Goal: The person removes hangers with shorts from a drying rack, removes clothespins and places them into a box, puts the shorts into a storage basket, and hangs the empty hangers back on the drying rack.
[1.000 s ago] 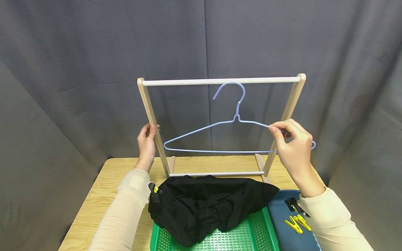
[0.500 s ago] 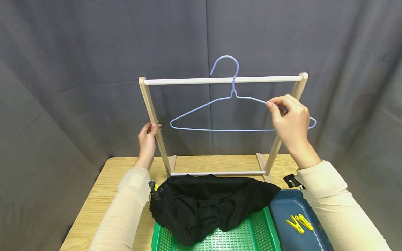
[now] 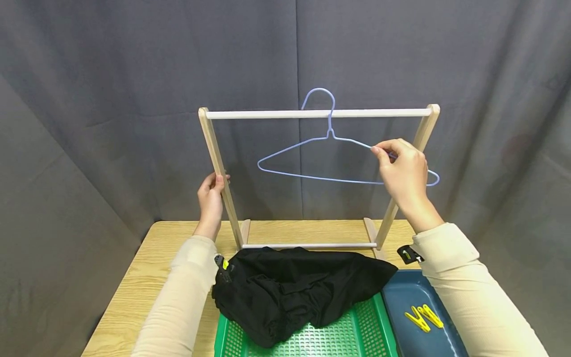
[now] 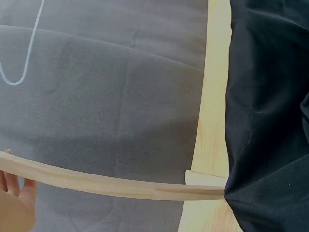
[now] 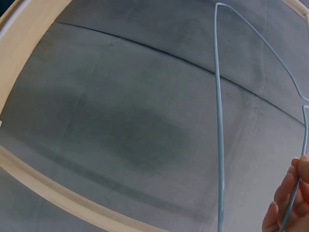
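Observation:
A thin light-blue clothes hanger (image 3: 330, 126) has its hook over the white top rail (image 3: 267, 114) of a small wooden rack. Its neck crosses in front of the rail, and the hook's tip reaches the rail's far side. My right hand (image 3: 403, 171) pinches the hanger's right shoulder between thumb and fingers; the right wrist view shows that hand (image 5: 294, 198) on the hanger wire (image 5: 219, 121). With thumb in front and fingers partly hidden behind, my left hand (image 3: 210, 201) grips the rack's left post (image 3: 215, 148). Nothing hangs on the hanger.
Black cloth (image 3: 308, 277) lies heaped over a green perforated basket (image 3: 387, 327) in front of the rack. To its right, a blue tray (image 3: 408, 287) holds yellow clothespins (image 3: 418, 320). Wooden tabletop (image 3: 142, 272) lies beneath, and a grey curtain (image 3: 134, 99) stands behind.
My right hand has lifted the hanger from below the rail to above it, then brought it slightly down and left, hook over the rail. The left hand stays on the post.

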Available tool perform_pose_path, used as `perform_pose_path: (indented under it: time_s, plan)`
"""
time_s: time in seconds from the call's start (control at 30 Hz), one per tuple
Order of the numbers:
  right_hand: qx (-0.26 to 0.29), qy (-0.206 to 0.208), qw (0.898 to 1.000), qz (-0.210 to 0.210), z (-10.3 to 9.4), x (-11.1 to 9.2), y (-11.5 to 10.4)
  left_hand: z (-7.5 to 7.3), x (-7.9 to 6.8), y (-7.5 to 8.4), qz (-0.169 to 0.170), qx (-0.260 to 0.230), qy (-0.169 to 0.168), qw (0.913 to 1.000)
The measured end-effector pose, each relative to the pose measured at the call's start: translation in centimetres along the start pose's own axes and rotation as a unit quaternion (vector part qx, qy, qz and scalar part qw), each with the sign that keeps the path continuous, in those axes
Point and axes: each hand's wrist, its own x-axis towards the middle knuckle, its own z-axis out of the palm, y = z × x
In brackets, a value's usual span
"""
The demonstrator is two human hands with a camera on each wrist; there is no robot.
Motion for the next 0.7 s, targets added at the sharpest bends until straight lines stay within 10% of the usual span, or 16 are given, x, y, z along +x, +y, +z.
perform_pose_path:
  time_s: [0.7]
  plan:
    - [-0.031, -0.07, 0.997, 0.025, 1.5, -1.9, 1.6, 0.0, 0.7, -1.4, 0.01, -0.025, 0.025, 0.9993]
